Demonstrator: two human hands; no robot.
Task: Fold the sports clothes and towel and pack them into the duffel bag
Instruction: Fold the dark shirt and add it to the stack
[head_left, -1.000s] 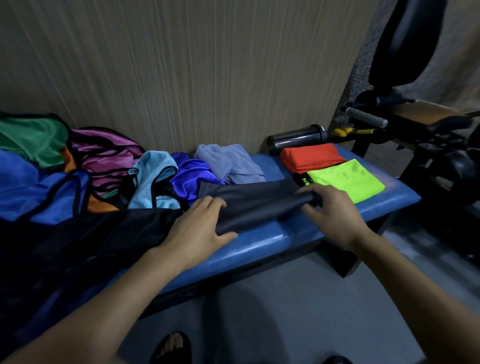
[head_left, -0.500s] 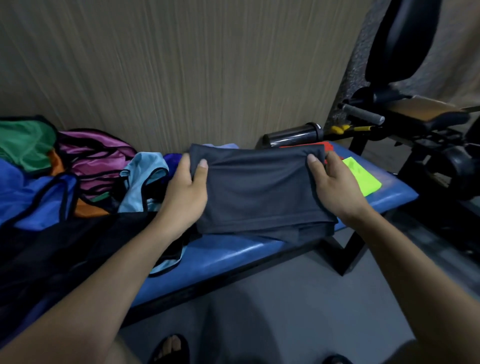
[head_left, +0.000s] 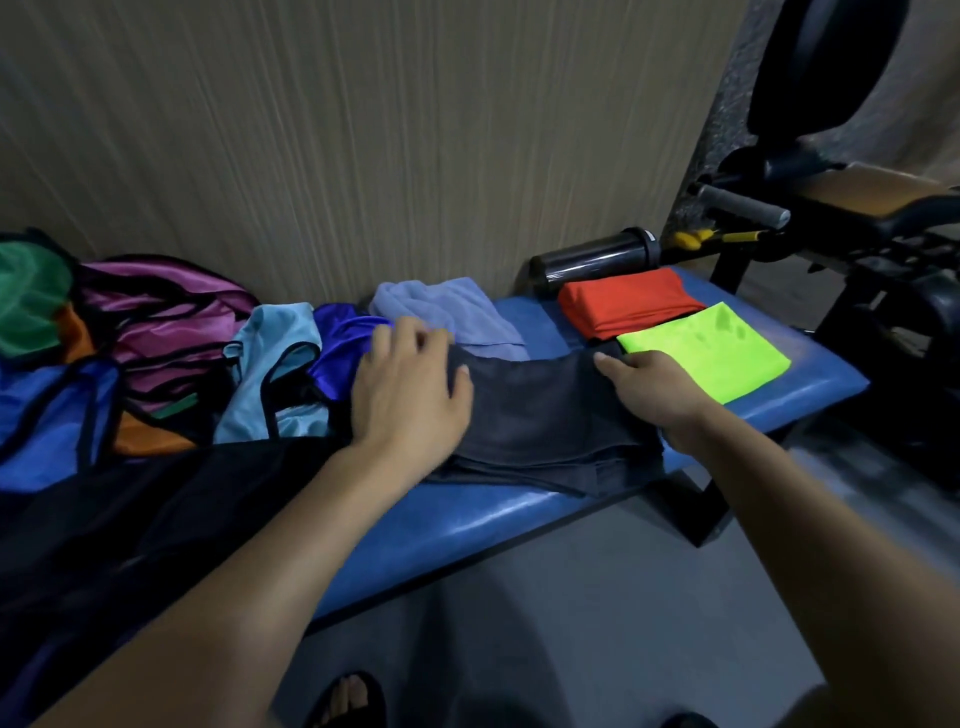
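- A black duffel bag (head_left: 104, 519) lies at the left end of the blue bench (head_left: 467, 525); what is inside it cannot be told, as it shows only as dark fabric.
- A dark shaker bottle (head_left: 597, 257) lies on its side at the back of the bench, against the wall; its contents cannot be seen.
- Half a second ago the dark grey garment (head_left: 545, 415) was held up off the bench between both hands; now it lies flat and folded on the bench top, its near edge close to the front edge of the padding.
- The left hand (head_left: 410, 395) rests palm down on the left end of the garment, fingers straight and spread, pressing it flat.
- The right hand (head_left: 649, 389) lies on the garment's right end with fingers stretched out over the cloth; neither hand is curled round anything.
- The two hands are apart, with the middle of the garment bare between them.
- Just beside the right hand lies a folded neon green shirt (head_left: 711, 348), and behind that a folded orange shirt (head_left: 623, 301).
- Behind the left hand lie a grey-blue towel (head_left: 457, 312), a royal blue top (head_left: 337, 343) and a light blue top (head_left: 270, 364), unfolded.
- Further left is a heap of purple, green, orange and blue clothes (head_left: 156, 322).
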